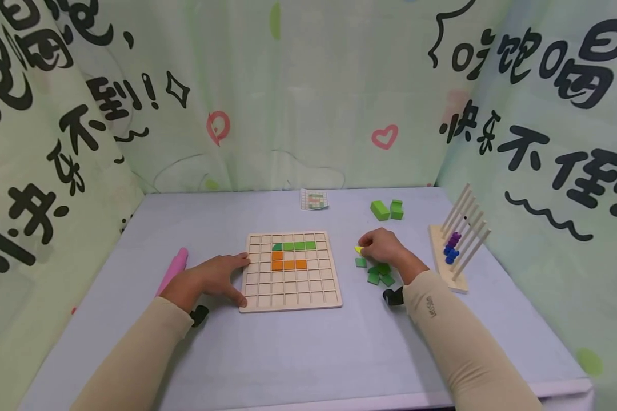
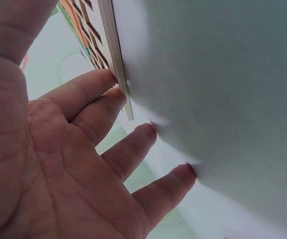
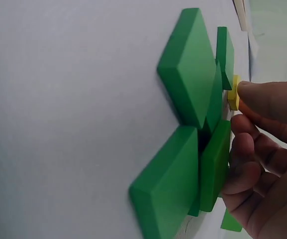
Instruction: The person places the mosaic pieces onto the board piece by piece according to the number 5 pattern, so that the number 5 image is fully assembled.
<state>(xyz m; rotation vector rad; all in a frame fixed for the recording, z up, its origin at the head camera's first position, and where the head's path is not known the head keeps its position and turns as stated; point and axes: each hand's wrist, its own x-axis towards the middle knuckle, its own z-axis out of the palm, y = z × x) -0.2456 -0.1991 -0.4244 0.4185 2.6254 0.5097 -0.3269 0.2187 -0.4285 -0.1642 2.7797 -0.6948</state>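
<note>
Right hand [image 1: 387, 248] pinches yellow tile [image 3: 234, 93]; a low drag could scatter the green tiles [image 3: 172, 185] beside it. Left hand [image 1: 217, 278], fingers spread, touches grid board [image 1: 290, 288]; pushing could shift it.

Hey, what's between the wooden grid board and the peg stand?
Loose green tiles, plus the right hand pinching a yellow piece; the head view shows this.
</note>
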